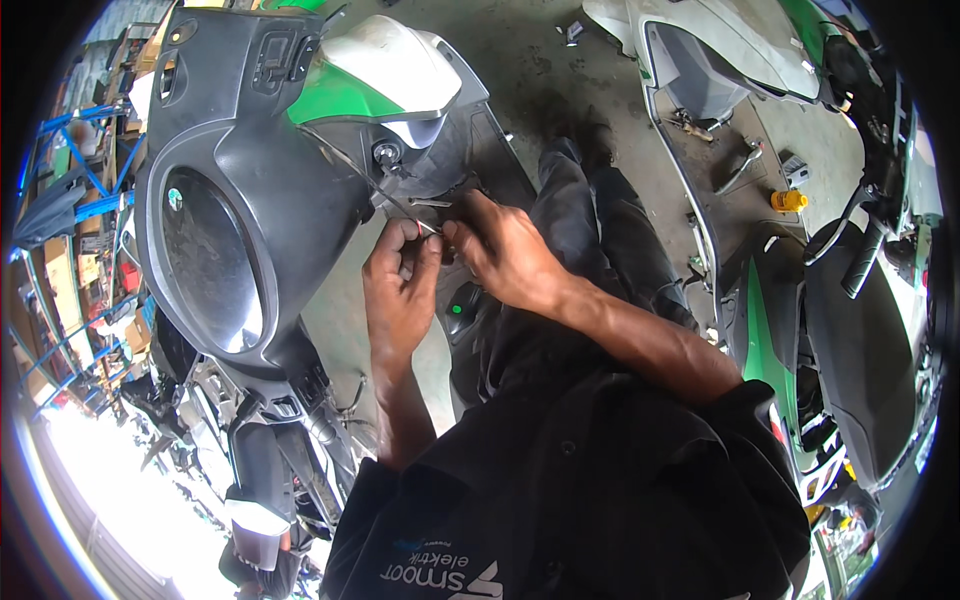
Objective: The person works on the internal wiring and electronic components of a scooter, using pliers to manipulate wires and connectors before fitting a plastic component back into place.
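My left hand [400, 285] pinches a thin wire [428, 228] with a red section, close beside the dark front body of a scooter [310, 220]. My right hand [505, 255] is closed at the same wire, its thumb near my left fingertips; part of what it grips is hidden by its fingers. A dark cable [356, 172] runs down toward both hands from beneath a green and white panel [395, 65]. A round black fitting [388, 155] sits under that panel, just above my hands.
Another green and white scooter [760, 320] stands at right, with tools [690, 125] and a yellow bottle [788, 200] on a board beside it. Blue shelving [95, 205] with boxes lines the left, more scooters [260, 440] stand at lower left, and my legs [570, 200] are below.
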### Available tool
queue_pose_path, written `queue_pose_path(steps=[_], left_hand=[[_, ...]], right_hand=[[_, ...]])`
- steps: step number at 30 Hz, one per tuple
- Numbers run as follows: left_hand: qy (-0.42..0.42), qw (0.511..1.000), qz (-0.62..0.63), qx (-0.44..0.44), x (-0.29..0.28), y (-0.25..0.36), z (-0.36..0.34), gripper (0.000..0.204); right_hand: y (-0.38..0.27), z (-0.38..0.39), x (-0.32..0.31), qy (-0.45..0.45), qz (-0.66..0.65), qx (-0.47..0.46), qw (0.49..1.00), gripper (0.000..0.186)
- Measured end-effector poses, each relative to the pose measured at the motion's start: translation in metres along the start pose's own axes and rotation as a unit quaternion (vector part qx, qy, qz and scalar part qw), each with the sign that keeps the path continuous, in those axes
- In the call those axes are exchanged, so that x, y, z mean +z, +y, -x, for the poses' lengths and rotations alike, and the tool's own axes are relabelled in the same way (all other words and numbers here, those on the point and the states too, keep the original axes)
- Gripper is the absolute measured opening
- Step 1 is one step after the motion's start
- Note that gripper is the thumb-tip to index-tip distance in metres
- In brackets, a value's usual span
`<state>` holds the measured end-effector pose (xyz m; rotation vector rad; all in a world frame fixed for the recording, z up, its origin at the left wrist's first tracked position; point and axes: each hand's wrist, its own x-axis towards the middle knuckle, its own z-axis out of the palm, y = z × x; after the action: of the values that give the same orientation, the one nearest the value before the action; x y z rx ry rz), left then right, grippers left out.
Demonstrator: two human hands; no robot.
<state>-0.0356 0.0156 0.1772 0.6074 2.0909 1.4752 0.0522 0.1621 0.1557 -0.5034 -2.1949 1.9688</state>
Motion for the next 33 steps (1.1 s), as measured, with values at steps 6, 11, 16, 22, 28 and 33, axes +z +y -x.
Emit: queue_pose_path(steps=[6,11,16,22,28,33], left_hand=[[0.024,1.0,-0.006,0.006,0.013,0.011,0.0,0.008],[0.003,0.999,0.042,-0.006,0.002,-0.002,0.004,0.006],[-0.003,0.995,0.103,-0.001,0.004,0.012,0.003,0.003],[0.009,0.972,0.219,-0.081,-0.005,0.005,0.007,0.009],[-0.029,0.97,0.221,-0.094,-0.002,0.019,0.003,0.013],[-0.031,0.983,0.165,-0.068,-0.006,0.007,0.003,0.008]], right_hand=[[0.018,-0.008,-0.007,-0.116,-0.51,0.294,0.8,0.02],[0.002,0.0,-0.014,-0.002,0.097,-0.114,0.989,0.023],[0.012,0.003,-0.011,0.006,0.269,-0.294,0.917,0.047],[0.004,0.0,-0.021,-0.03,0.271,-0.349,0.897,0.03],[0.003,-0.01,-0.026,-0.011,0.299,-0.405,0.864,0.028],[-0.001,-0.011,-0.024,-0.037,0.25,-0.325,0.911,0.02]])
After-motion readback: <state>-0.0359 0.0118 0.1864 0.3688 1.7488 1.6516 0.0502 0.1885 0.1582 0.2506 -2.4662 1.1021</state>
